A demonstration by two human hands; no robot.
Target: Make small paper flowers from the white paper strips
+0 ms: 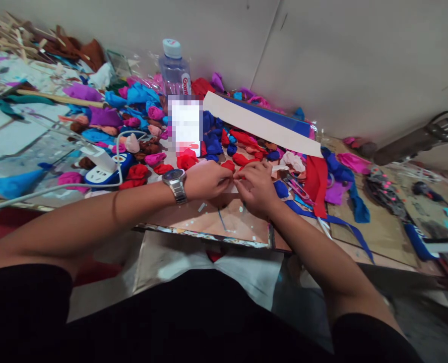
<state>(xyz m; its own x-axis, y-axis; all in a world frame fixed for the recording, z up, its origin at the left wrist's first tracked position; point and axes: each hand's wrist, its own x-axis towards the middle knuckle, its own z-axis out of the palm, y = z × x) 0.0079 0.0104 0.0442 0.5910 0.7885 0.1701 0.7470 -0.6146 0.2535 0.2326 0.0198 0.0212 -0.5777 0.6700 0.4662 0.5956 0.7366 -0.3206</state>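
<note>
Close together at the front of the table, my left hand (208,180) and my right hand (257,186) both have their fingers pinched. What lies between the fingertips is too small to make out; something pale shows just under them. A metal watch (175,182) is on my left wrist. Below the hands is a bare patch of tabletop (208,222) with small pale scraps. Red crumpled pieces (188,159) of thin cloth or paper lie just beyond my left hand. Scissors with pink handles (298,189) lie right of my right hand, partly covered.
A lit phone (187,126) leans before a plastic bottle (174,70). A white cable (76,187) runs left from a power strip (108,169). Right are a long pale strip (261,123), red ribbon (316,184) and a pincushion (384,191). Green-handled pliers (23,101) lie far left.
</note>
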